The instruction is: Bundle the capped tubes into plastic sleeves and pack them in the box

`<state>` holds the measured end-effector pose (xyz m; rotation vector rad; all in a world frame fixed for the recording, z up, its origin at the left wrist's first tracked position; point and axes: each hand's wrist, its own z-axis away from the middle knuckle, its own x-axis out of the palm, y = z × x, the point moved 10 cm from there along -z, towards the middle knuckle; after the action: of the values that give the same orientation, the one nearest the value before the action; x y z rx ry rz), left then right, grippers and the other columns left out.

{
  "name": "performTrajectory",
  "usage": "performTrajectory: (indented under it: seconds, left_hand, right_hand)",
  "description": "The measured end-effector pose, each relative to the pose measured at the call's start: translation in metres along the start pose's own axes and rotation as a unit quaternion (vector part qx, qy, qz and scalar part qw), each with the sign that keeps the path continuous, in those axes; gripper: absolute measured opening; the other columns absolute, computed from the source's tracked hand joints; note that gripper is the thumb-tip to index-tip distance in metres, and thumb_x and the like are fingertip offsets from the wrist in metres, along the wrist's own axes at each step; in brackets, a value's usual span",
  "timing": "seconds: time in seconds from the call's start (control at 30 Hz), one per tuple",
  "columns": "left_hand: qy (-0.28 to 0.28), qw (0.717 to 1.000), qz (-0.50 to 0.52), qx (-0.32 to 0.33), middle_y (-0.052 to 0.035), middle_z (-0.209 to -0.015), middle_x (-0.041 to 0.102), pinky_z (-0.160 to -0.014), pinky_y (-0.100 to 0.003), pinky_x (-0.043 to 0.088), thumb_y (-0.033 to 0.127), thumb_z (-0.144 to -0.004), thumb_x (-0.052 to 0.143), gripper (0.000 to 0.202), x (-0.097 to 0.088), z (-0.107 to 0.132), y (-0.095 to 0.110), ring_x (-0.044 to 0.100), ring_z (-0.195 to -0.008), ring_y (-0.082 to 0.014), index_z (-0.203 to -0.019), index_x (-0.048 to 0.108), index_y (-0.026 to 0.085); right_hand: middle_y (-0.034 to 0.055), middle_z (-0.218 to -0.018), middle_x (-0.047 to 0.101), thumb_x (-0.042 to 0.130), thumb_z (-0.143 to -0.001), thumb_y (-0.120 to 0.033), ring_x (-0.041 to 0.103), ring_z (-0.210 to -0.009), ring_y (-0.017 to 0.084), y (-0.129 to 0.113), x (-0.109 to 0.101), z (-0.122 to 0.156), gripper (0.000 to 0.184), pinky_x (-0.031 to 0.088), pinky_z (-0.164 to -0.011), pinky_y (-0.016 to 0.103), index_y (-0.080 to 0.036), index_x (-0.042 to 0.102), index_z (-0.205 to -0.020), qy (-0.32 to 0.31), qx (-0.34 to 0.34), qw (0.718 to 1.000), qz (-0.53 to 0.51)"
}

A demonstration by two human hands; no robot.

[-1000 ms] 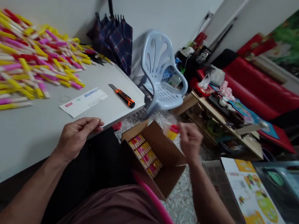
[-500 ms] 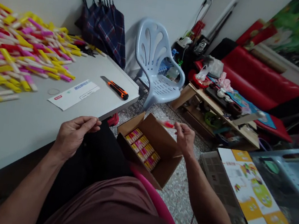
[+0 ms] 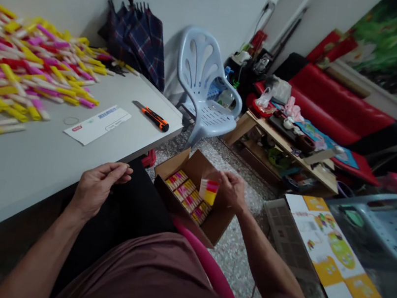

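My right hand (image 3: 231,191) holds a small clear packet of coloured pens (image 3: 209,191) over an open cardboard box (image 3: 221,222) on the floor. Rows of similar packets (image 3: 186,194) lie inside the box. My left hand (image 3: 97,188) rests at the near edge of the grey table (image 3: 43,160) with its fingers curled together, thumb against fingertips; nothing can be made out in them. A big heap of pink, yellow and red pens (image 3: 19,70) covers the table's far left.
A white paper slip (image 3: 97,124) and an orange utility knife (image 3: 153,116) lie on the table. A pale blue plastic chair (image 3: 206,95), a folded plaid umbrella (image 3: 136,40), a cluttered low wooden table (image 3: 289,142) and a printed flat carton (image 3: 332,253) surround the box.
My right hand came down from above the box's far flap and now holds the packet low over the packets inside. My left hand stayed at the table edge.
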<state>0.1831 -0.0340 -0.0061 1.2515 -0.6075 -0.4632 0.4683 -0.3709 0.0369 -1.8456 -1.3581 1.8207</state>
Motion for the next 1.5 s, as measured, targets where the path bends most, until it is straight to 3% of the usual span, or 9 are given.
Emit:
performTrajectory:
  seconds: [0.3, 0.5, 0.63, 0.9, 1.03, 1.13, 1.23, 1.37, 1.5]
  left_hand:
    - [-0.023, 1.0, 0.003, 0.009, -0.0068, -0.098, 0.081, -0.082, -0.031, 0.062, 0.055, -0.071, 0.091, 0.048, 0.014, 0.003, 0.0, 0.074, -0.082, -0.0173, -0.099, 0.081, 0.017]
    - [-0.036, 0.999, -0.011, 0.019, -0.0081, -0.1, 0.08, -0.085, -0.034, 0.062, 0.057, -0.073, 0.088, 0.05, 0.014, 0.005, 0.003, 0.073, -0.083, -0.0187, -0.101, 0.08, 0.017]
    - [-0.051, 0.998, -0.011, 0.02, -0.0087, -0.101, 0.08, -0.095, -0.04, 0.06, 0.057, -0.072, 0.089, 0.053, 0.023, 0.005, 0.009, 0.073, -0.088, -0.0204, -0.105, 0.079, 0.016]
    - [-0.247, 0.969, 0.0, -0.008, -0.0218, -0.153, 0.057, -0.119, -0.056, 0.044, 0.033, -0.047, 0.105, 0.109, 0.112, 0.007, -0.001, 0.056, -0.14, -0.0383, -0.145, 0.059, 0.019]
    - [-0.333, 0.935, 0.114, -0.055, -0.0177, -0.138, 0.071, -0.109, -0.05, 0.054, 0.038, -0.058, 0.101, 0.086, 0.138, 0.019, -0.01, 0.068, -0.126, -0.0361, -0.135, 0.068, 0.017]
    - [-0.342, 0.929, 0.11, -0.087, -0.0127, -0.106, 0.081, -0.082, -0.037, 0.063, 0.043, -0.066, 0.096, 0.056, 0.132, 0.036, -0.024, 0.077, -0.094, -0.0285, -0.11, 0.079, 0.013]
    - [-0.31, 0.944, 0.077, -0.084, -0.0109, -0.098, 0.082, -0.061, -0.028, 0.058, 0.047, -0.069, 0.093, 0.049, 0.111, 0.048, -0.028, 0.076, -0.079, -0.0233, -0.104, 0.081, 0.014]
    - [-0.333, 0.938, 0.039, -0.09, -0.0125, -0.098, 0.082, -0.057, -0.024, 0.054, 0.046, -0.074, 0.09, 0.046, 0.097, 0.059, -0.023, 0.076, -0.078, -0.022, -0.106, 0.081, 0.015]
    - [-0.35, 0.932, 0.014, -0.095, -0.0135, -0.098, 0.082, -0.055, -0.022, 0.052, 0.042, -0.077, 0.089, 0.04, 0.091, 0.061, -0.016, 0.075, -0.074, -0.0194, -0.104, 0.08, 0.014]
  right_hand:
    - [0.0074, -0.09, 0.077, 0.057, -0.099, -0.056, 0.069, -0.084, 0.023, -0.041, -0.044, -0.016, 0.039, 0.052, -0.081, 0.034, -0.021, 0.072, -0.091, 0.079, -0.049, 0.993, -0.072]
    - [0.0045, -0.07, 0.069, 0.061, -0.091, -0.065, 0.061, -0.069, 0.021, -0.045, -0.005, -0.021, 0.048, 0.051, -0.068, 0.032, -0.022, 0.062, -0.07, 0.041, -0.023, 0.997, -0.055]
    - [0.003, -0.071, 0.067, 0.065, -0.092, -0.061, 0.06, -0.066, 0.018, -0.068, 0.002, -0.022, 0.044, 0.053, -0.064, 0.031, -0.022, 0.062, -0.074, -0.001, -0.006, 0.985, -0.172]
    - [-0.0002, -0.067, 0.067, 0.083, -0.08, -0.059, 0.066, -0.061, 0.017, -0.147, 0.005, -0.021, 0.044, 0.058, -0.059, 0.03, -0.023, 0.058, -0.074, -0.044, 0.017, 0.909, -0.415]
    - [-0.0009, -0.071, 0.07, 0.087, -0.075, -0.061, 0.064, -0.054, 0.015, -0.169, 0.027, -0.018, 0.048, 0.057, -0.054, 0.028, -0.023, 0.056, -0.076, -0.035, 0.038, 0.876, -0.48]
    - [0.0001, -0.07, 0.07, 0.086, -0.075, -0.064, 0.063, -0.053, 0.015, -0.17, 0.046, -0.015, 0.049, 0.054, -0.049, 0.026, -0.023, 0.058, -0.076, -0.061, 0.065, 0.878, -0.47]
    - [0.0049, -0.078, 0.074, 0.079, -0.08, -0.068, 0.067, -0.06, 0.018, -0.168, 0.068, -0.01, 0.047, 0.056, -0.053, 0.029, -0.022, 0.07, -0.087, -0.183, 0.103, 0.874, -0.438]
    - [0.0061, -0.078, 0.075, 0.086, -0.077, -0.057, 0.066, -0.063, 0.018, -0.179, 0.075, -0.002, 0.041, 0.056, -0.06, 0.03, -0.018, 0.079, -0.087, -0.331, 0.073, 0.88, -0.332]
    - [0.0054, -0.063, 0.069, 0.083, -0.083, -0.055, 0.059, -0.056, 0.016, -0.203, 0.07, 0.002, 0.042, 0.049, -0.056, 0.029, -0.016, 0.077, -0.067, -0.364, -0.005, 0.902, -0.233]
